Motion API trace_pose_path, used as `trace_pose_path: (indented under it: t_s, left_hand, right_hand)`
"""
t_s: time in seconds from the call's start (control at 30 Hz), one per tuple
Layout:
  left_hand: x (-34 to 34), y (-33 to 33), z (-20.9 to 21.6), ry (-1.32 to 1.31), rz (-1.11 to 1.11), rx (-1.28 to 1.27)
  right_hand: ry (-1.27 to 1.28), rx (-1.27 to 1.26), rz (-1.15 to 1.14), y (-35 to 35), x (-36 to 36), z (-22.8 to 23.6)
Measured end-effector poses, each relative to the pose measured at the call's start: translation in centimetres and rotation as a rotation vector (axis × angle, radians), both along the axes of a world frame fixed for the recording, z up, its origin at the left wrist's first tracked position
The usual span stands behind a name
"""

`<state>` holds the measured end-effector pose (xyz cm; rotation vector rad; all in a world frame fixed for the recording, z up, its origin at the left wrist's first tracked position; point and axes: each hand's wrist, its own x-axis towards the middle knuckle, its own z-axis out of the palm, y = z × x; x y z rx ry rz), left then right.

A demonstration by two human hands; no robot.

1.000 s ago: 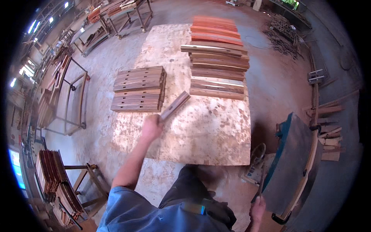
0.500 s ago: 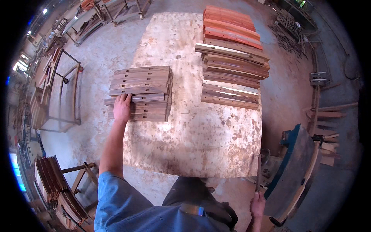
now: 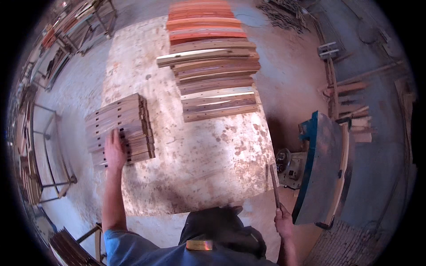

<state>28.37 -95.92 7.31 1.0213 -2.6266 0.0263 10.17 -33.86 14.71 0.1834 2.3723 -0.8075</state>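
My left hand lies on a stack of brown wooden slats at the left of the worktable. Its fingers are stretched over the top slats, which lie side by side and have rows of small dark slots. Low on the right, beside the table's near corner, my right hand is closed round the lower end of a long thin brown bar. The bar points upward and away from me; its exact kind is not clear.
The pale stained worktable carries a long row of slats, orange-red at the far end and brown nearer. One pale-edged slat juts out leftward. A machine with a dark curved panel stands right; a metal rack stands left.
The slat under my left hand, sticking out askew before, now lies in line with the others. The view has turned, shifting the table leftward. My right hand still holds the bar.
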Motion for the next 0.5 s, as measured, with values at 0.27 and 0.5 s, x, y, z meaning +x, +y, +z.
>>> trace_pose_path:
  t_s: [0.27,0.5]
  left_hand:
    - [-19.8,9.6,-2.9,0.000,-0.484,0.214]
    - [-24.5,11.8,-2.9,-0.152,-0.356,0.243]
  right_hand:
    - [0.015,0.015,-0.046,-0.2,1.0,-0.4]
    - [-0.030,0.037,-0.226,2.6,3.6,0.2]
